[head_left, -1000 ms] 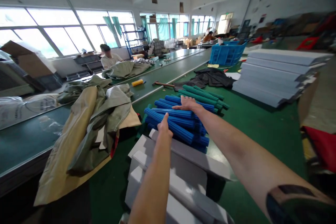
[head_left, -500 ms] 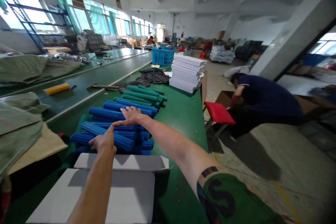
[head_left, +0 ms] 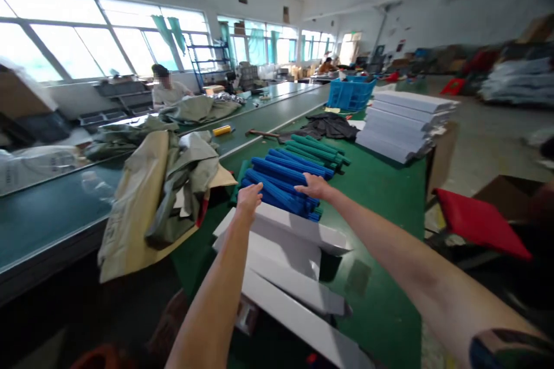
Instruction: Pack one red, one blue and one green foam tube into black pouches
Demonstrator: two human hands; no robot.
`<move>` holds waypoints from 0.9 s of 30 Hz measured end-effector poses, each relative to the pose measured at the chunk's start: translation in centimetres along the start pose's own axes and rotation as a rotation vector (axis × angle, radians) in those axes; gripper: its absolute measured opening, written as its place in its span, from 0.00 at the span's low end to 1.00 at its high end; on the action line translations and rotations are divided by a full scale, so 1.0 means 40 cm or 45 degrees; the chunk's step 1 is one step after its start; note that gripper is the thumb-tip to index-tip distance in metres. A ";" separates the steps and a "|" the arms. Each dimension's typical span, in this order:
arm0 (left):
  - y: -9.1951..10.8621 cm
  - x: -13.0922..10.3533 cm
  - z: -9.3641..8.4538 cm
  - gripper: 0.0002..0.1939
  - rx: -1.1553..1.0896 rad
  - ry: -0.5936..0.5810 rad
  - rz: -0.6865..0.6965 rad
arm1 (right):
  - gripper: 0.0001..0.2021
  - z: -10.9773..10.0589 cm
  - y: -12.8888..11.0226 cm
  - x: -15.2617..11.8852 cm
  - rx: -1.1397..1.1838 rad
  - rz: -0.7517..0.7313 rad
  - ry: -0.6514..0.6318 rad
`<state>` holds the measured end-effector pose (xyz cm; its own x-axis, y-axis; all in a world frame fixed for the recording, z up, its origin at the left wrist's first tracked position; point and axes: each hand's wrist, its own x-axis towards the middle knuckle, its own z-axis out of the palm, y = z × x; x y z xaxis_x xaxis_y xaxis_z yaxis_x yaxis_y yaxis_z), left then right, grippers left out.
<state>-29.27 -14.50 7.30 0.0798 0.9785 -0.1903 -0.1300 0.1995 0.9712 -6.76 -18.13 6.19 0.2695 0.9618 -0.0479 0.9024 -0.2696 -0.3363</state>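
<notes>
Blue ribbed rolls (head_left: 279, 176) lie in a pile on the green table, side by side. My left hand (head_left: 250, 200) is at their near left side, its fingers curled against a roll. At the right ends, my right hand (head_left: 315, 186) has thumb and fingers around a roll end; the exact contact is small to see. Green ribbed rolls (head_left: 318, 151) lie just beyond the blue ones. A white cardboard box (head_left: 294, 228) with raised flaps sits in front of the pile, below my forearms, which hide part of it.
White boxes (head_left: 398, 124) are stacked at the right edge, with a blue crate (head_left: 351, 92) behind. Dark cloth (head_left: 326, 125) and a hammer-like tool (head_left: 263, 134) lie farther back. Grey-green fabric (head_left: 186, 184) is heaped left. A red stool (head_left: 480, 222) stands right. A person (head_left: 168, 89) is across the table.
My view has swung left. My hands have moved apart to either side of the blue rolls, and more of the white box's flaps shows.
</notes>
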 end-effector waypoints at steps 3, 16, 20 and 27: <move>0.014 -0.111 -0.182 0.18 -0.096 -0.051 0.038 | 0.34 0.008 -0.048 -0.042 -0.041 0.044 0.095; -0.483 -0.937 -1.314 0.06 -0.496 1.496 -0.495 | 0.29 0.313 -0.786 -0.257 0.156 -0.630 0.162; -0.645 -1.168 -1.424 0.04 -0.693 1.782 -0.697 | 0.27 0.568 -1.089 -0.438 0.196 -1.046 -0.029; -0.843 -1.190 -1.483 0.04 -0.773 1.737 -0.810 | 0.20 1.139 -1.376 -0.718 -0.071 -1.217 -0.683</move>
<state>-87.32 -64.69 -24.86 -0.5756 -0.0152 -0.8176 -0.7968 0.2351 0.5566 -79.50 -28.73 -16.77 -0.7185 0.6668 -0.1979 0.6786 0.6094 -0.4100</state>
